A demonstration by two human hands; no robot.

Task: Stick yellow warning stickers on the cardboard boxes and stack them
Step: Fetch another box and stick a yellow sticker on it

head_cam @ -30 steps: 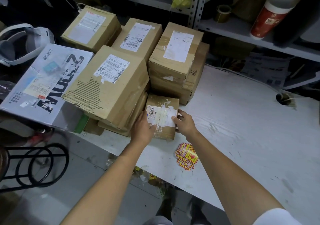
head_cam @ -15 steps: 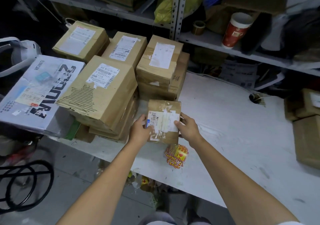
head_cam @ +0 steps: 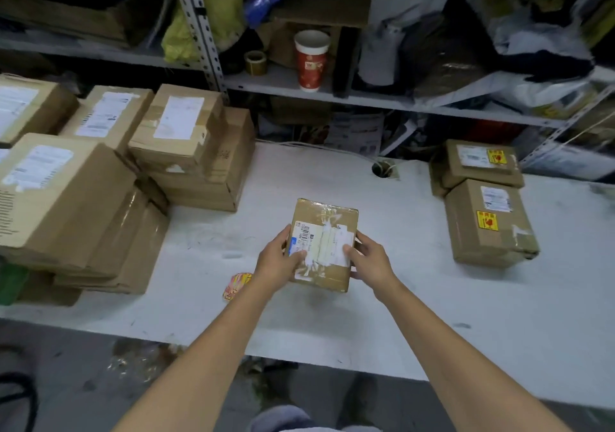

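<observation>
Small brown cardboard box (head_cam: 324, 243) with white label: held between left hand (head_cam: 278, 263) and right hand (head_cam: 369, 260), above white counter (head_cam: 416, 298); yellow-red sticker roll (head_cam: 237, 284) beside.

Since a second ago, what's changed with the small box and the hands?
The left hand and right hand, which were at the sides of the small box, now grip it and have carried it to the right, away from the pile of boxes it sat against, toward the middle of the table. The sticker stack stays on the table, and the pile is unmoved.
</observation>
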